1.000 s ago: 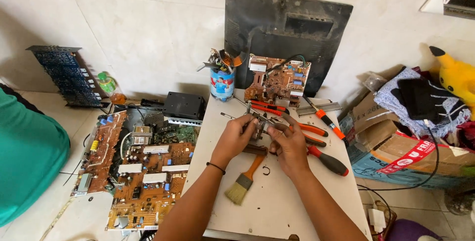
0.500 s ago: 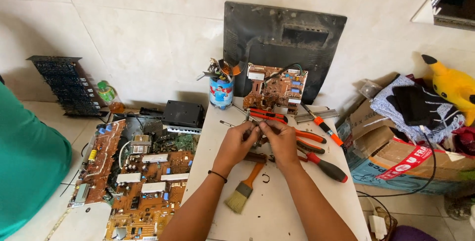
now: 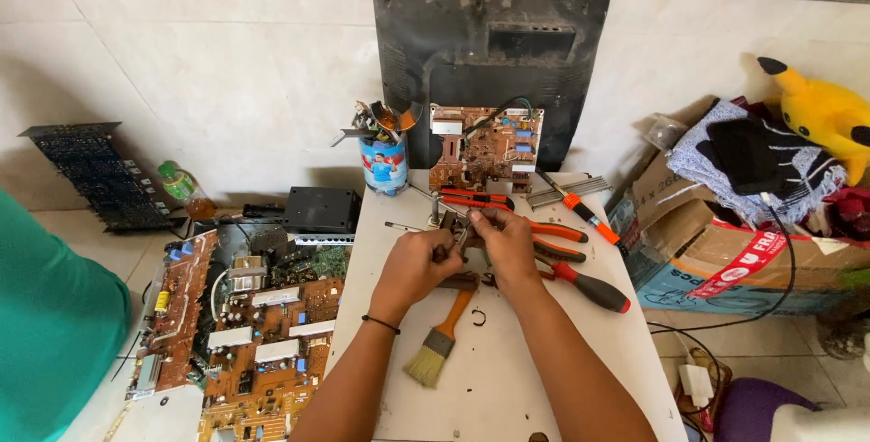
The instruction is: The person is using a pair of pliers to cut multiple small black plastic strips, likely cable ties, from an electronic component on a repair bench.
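A white flat-topped table (image 3: 507, 388) carries the work, with a black plastic monitor back cover (image 3: 489, 61) propped upright against the tiled wall behind it. On the floor to the left lie large brown circuit boards (image 3: 263, 351) crowded with white blocks and small parts. A smaller brown circuit board (image 3: 485, 147) leans against the cover, beside a blue tin can (image 3: 384, 165) stuffed with odds and ends. Orange-handled pliers (image 3: 544, 229) and a red-and-black-handled screwdriver (image 3: 589, 286) lie just right of the hands. A wooden-handled paintbrush (image 3: 439, 338) with pale bristles rests below the left wrist. At the table's middle, the left hand (image 3: 415, 265) and right hand (image 3: 504, 244) are both curled closed around a small dull metal part (image 3: 459, 241), mostly hidden by the fingers, its shape hard to tell.
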